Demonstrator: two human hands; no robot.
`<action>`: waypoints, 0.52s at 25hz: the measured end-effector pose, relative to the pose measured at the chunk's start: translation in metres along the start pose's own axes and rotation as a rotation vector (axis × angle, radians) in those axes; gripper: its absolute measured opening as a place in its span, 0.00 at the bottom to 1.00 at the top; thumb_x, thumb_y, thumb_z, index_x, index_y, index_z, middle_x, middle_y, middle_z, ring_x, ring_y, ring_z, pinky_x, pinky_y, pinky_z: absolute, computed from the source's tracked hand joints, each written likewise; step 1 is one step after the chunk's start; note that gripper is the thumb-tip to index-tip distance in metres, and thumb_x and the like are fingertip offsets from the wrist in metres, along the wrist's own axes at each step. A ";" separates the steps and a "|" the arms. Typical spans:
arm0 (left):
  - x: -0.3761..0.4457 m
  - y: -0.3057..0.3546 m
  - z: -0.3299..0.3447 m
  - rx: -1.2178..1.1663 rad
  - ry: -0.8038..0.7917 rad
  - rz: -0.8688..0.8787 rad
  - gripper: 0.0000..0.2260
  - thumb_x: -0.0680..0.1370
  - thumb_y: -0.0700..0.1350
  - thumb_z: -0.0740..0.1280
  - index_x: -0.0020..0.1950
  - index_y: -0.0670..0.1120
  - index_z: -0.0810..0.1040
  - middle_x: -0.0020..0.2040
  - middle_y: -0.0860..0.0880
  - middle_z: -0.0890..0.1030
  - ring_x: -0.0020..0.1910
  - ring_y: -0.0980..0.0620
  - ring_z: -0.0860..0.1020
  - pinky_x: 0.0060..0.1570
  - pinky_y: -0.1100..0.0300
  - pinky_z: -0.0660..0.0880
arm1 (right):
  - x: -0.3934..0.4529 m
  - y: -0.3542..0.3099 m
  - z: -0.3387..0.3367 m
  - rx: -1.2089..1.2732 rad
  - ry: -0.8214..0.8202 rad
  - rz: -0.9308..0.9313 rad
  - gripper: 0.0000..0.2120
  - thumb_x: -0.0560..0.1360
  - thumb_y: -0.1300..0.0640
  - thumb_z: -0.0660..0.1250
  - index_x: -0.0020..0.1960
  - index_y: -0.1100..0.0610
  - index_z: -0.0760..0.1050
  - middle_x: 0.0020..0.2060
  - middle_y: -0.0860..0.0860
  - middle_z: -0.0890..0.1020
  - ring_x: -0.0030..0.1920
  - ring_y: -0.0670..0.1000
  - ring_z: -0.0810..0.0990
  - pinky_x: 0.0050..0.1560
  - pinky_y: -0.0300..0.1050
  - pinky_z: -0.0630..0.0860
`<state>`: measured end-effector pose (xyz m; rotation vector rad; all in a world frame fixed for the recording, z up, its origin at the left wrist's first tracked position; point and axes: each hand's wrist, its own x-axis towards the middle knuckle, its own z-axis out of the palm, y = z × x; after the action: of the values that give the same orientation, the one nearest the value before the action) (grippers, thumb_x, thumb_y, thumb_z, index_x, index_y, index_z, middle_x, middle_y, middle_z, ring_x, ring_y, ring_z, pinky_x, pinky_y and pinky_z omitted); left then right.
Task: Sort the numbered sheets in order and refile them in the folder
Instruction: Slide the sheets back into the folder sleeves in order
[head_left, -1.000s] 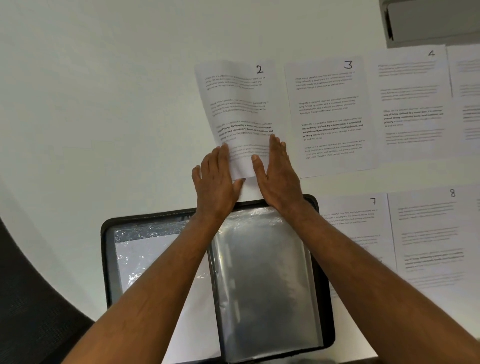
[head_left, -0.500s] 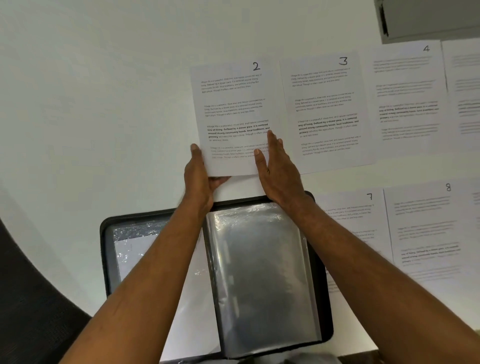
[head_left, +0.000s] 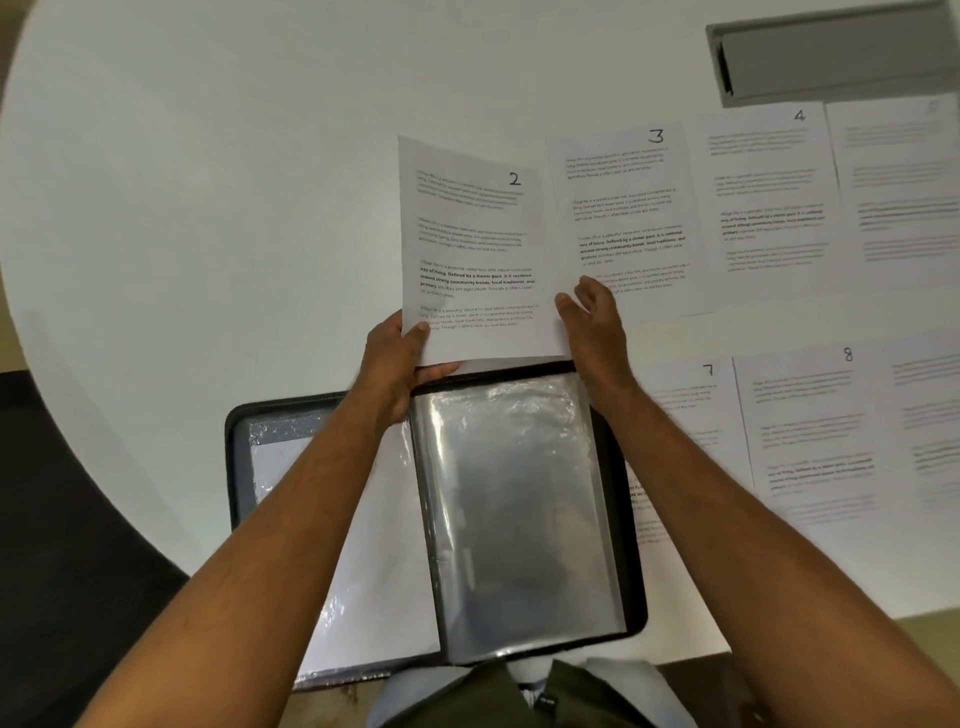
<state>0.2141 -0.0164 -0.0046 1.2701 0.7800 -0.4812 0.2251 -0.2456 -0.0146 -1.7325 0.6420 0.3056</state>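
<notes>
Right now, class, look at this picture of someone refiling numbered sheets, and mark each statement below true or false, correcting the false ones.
1. The left hand grips the white printed sheet numbered 2 at its lower left corner. True.
2. The white sheet numbered 3 is already inside a sleeve. False: it lies on the white table, right of sheet 2.
3. The black display folder with clear plastic sleeves lies open. True.
4. The right hand grips the white sheet numbered 8. False: it is at sheet 2's lower right edge, fingers loosely open.
</notes>
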 end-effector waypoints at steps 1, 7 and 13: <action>-0.010 -0.006 -0.004 0.017 -0.019 -0.010 0.13 0.85 0.41 0.62 0.69 0.47 0.75 0.61 0.47 0.82 0.58 0.47 0.82 0.48 0.51 0.84 | -0.006 0.001 -0.006 0.063 0.017 0.051 0.28 0.81 0.48 0.68 0.78 0.53 0.64 0.74 0.50 0.72 0.71 0.49 0.73 0.70 0.45 0.71; -0.064 -0.056 -0.024 0.041 -0.176 -0.042 0.16 0.84 0.40 0.63 0.72 0.45 0.75 0.63 0.46 0.83 0.61 0.46 0.82 0.51 0.49 0.84 | -0.055 0.012 -0.040 0.382 -0.122 0.219 0.20 0.78 0.52 0.73 0.67 0.58 0.78 0.57 0.53 0.86 0.57 0.54 0.85 0.51 0.47 0.83; -0.094 -0.090 -0.034 0.126 -0.207 -0.045 0.15 0.84 0.38 0.64 0.71 0.43 0.76 0.62 0.46 0.84 0.54 0.50 0.84 0.47 0.57 0.84 | -0.111 0.033 -0.053 0.252 -0.151 0.150 0.19 0.74 0.59 0.78 0.64 0.58 0.81 0.55 0.52 0.87 0.54 0.52 0.86 0.55 0.48 0.83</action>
<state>0.0797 -0.0148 0.0034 1.2973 0.6123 -0.6958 0.1093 -0.2726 0.0310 -1.4100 0.6708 0.4367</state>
